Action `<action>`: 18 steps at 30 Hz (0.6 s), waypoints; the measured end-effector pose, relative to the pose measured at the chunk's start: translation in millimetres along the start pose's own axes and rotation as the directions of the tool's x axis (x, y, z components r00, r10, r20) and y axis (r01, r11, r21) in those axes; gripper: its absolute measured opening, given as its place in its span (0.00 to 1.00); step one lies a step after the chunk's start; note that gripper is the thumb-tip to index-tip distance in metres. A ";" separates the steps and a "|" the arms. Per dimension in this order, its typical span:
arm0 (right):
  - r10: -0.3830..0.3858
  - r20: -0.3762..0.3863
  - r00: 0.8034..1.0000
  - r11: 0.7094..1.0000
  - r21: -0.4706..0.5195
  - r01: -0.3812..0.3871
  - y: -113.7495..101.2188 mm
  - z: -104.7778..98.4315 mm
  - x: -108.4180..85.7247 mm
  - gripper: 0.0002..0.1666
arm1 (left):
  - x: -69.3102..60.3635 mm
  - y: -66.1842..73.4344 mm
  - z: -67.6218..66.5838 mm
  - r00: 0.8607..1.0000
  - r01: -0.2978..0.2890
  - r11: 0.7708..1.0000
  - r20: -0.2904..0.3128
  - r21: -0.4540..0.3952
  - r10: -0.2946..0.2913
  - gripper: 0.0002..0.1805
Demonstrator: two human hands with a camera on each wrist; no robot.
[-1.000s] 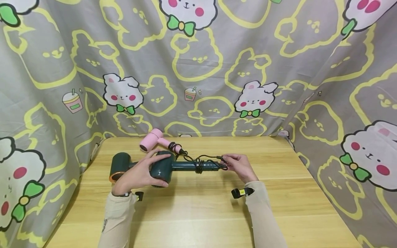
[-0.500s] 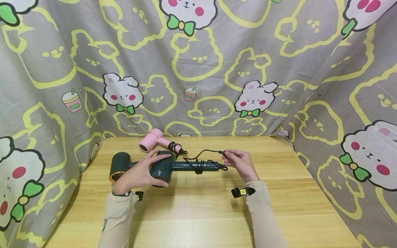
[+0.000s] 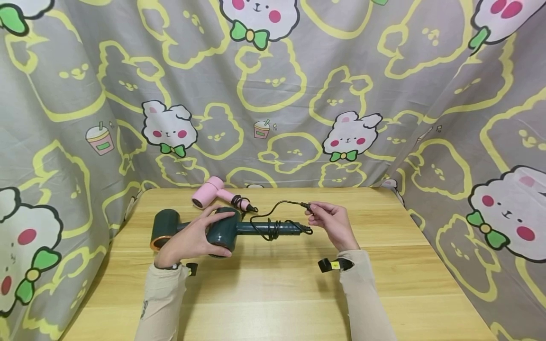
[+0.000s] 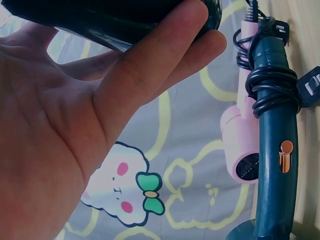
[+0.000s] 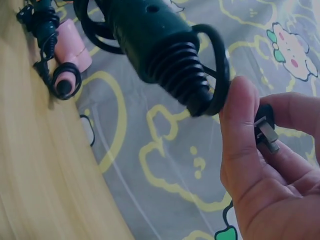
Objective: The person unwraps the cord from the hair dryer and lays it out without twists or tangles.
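My left hand (image 3: 187, 241) grips the barrel of a dark green hair dryer (image 3: 222, 234), held above the table with its handle pointing right. Black cord (image 3: 274, 229) is wound round that handle, and one length runs free to the right. At its end my right hand (image 3: 333, 226) pinches the plug (image 5: 265, 129) between thumb and fingers; its metal prongs show in the right wrist view. Another dark green hair dryer (image 3: 165, 226) with an orange-gold rim lies behind my left hand, partly hidden. In the left wrist view its handle (image 4: 275, 130) has wound cord and a copper-coloured switch.
A pink hair dryer (image 3: 208, 192) with a wound black cord lies at the back left of the wooden table (image 3: 273, 303). Patterned grey curtain (image 3: 281, 94) hangs round the back and both sides, close to the table's edges.
My right hand has moved slightly up and away from the handle's end with the plug. The free cord now arcs higher and wider. My left hand and the dryer stay put.
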State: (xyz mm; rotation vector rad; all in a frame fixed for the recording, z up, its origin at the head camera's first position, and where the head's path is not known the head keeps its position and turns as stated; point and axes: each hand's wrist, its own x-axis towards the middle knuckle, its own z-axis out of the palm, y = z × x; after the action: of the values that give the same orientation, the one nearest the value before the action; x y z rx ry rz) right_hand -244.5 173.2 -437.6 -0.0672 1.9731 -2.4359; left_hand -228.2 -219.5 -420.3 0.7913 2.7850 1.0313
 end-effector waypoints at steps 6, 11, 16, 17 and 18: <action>-0.023 0.011 1.000 1.000 0.006 0.023 -5.9 3.7 -4.2 0.20 | 0.0 -0.9 -0.1 1.000 0.002 1.000 -0.010 0.002 -0.002 0.54; -0.047 0.020 0.999 0.999 0.012 0.046 -10.0 5.4 -6.8 0.18 | -0.1 -1.2 -0.7 1.000 0.001 1.000 -0.012 -0.004 -0.001 0.55; -0.061 0.037 0.997 0.998 0.003 0.061 -17.3 7.7 -10.8 0.16 | -0.1 -2.3 -1.5 1.000 0.005 1.000 -0.011 -0.001 -0.005 0.55; -0.064 0.045 0.997 0.998 0.001 0.065 -19.1 8.4 -11.8 0.16 | 0.0 -2.5 -1.6 1.000 0.007 1.000 -0.011 0.001 -0.007 0.55; -0.067 0.050 0.996 0.998 0.002 0.067 -20.8 9.1 -12.9 0.17 | 0.1 -2.5 -1.9 1.000 0.010 1.000 -0.010 0.000 -0.010 0.55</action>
State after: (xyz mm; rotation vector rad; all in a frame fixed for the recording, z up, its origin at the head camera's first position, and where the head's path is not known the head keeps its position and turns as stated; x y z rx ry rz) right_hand -230.8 169.1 -415.7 -0.1962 1.9813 -2.4491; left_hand -229.8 -222.2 -420.4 0.7740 2.7945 1.0362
